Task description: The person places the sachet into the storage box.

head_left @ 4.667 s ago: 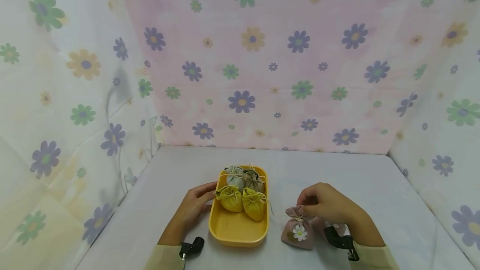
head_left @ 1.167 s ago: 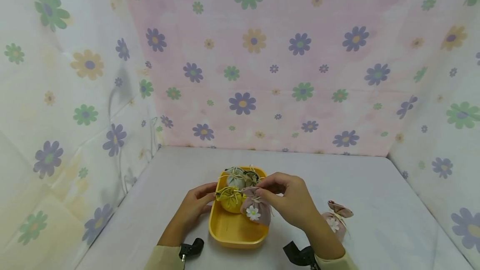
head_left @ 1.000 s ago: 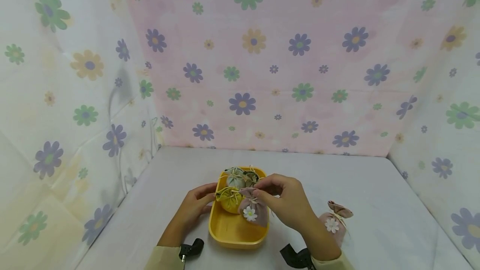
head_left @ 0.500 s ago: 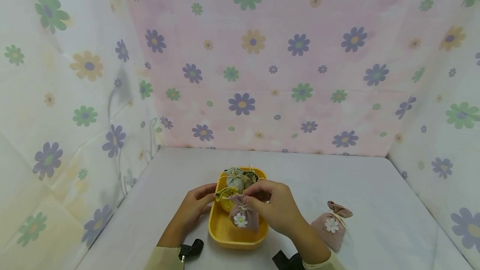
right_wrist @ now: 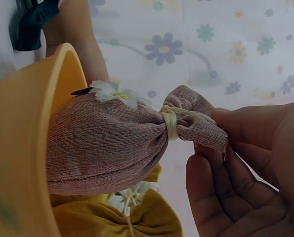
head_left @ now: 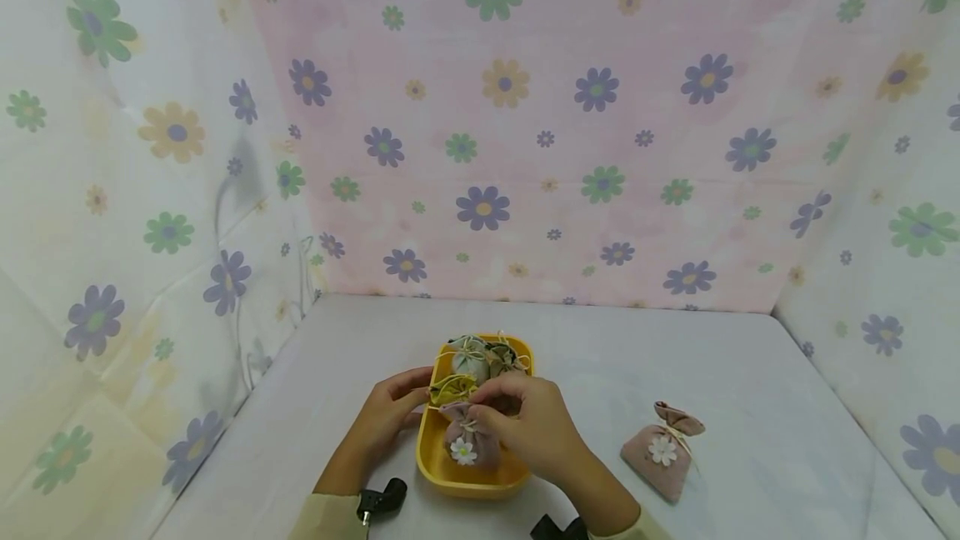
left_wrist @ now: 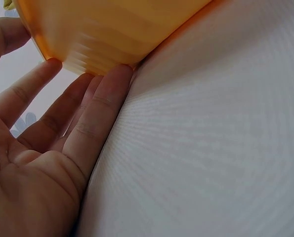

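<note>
My right hand point(head_left: 528, 423) pinches the gathered neck of a pink drawstring pouch point(right_wrist: 107, 143) with a white flower on it. The pouch is inside the near part of a yellow tray point(head_left: 435, 473), in front of a yellow pouch point(head_left: 452, 388). Straight fingers of my left hand point(head_left: 384, 417) touch the tray's left side; the left wrist view shows their tips against its outer wall. At the tray's far end sit a pale grey-green pouch point(head_left: 469, 357) and a brown pouch point(head_left: 502, 355). A second yellow pouch is hidden behind my right hand in the head view.
Another pink pouch point(head_left: 662, 455) with a white flower lies on the white table point(head_left: 600, 357), right of the tray. Flower-patterned cloth point(head_left: 540, 190) encloses the table at the back and both sides.
The right hand has picked up the pink pouch from the table, brought it left over the tray, then moved it nearer and down into the front part. The left hand has stayed put.
</note>
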A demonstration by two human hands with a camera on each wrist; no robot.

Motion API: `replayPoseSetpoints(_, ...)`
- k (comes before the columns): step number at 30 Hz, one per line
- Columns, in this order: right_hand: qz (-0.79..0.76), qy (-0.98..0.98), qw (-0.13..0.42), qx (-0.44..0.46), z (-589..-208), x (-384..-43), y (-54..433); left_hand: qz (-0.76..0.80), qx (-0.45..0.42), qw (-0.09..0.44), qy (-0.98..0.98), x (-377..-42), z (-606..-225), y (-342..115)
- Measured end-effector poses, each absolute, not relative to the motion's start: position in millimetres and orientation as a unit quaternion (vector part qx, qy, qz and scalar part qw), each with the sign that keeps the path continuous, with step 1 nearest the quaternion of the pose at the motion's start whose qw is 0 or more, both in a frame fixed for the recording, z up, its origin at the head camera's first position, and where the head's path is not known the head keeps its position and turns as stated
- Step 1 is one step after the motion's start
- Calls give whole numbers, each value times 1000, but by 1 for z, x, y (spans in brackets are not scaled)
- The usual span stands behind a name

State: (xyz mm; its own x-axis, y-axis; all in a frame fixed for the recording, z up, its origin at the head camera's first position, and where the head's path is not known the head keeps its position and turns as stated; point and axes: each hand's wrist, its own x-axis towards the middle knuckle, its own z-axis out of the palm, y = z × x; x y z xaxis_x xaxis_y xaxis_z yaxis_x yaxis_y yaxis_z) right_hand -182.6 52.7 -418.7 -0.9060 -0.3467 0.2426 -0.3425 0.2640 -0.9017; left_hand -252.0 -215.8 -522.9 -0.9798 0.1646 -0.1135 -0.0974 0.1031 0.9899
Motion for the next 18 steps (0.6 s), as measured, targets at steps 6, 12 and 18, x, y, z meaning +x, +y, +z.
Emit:
replayPoseSetpoints(6, -571, 794, 4, -210, -424, -182, 46, 669, 22, 98, 736, -252, -521, -215)
replayPoseSetpoints(12, -580, 789, 10, -203, -431, -182, 40, 667, 24, 97, 739, -252, -522, -216)
replayPoseSetpoints(18, -569, 797, 18, -202, -436, -181, 35, 666, 25, 94, 739, -252, -523, -216)
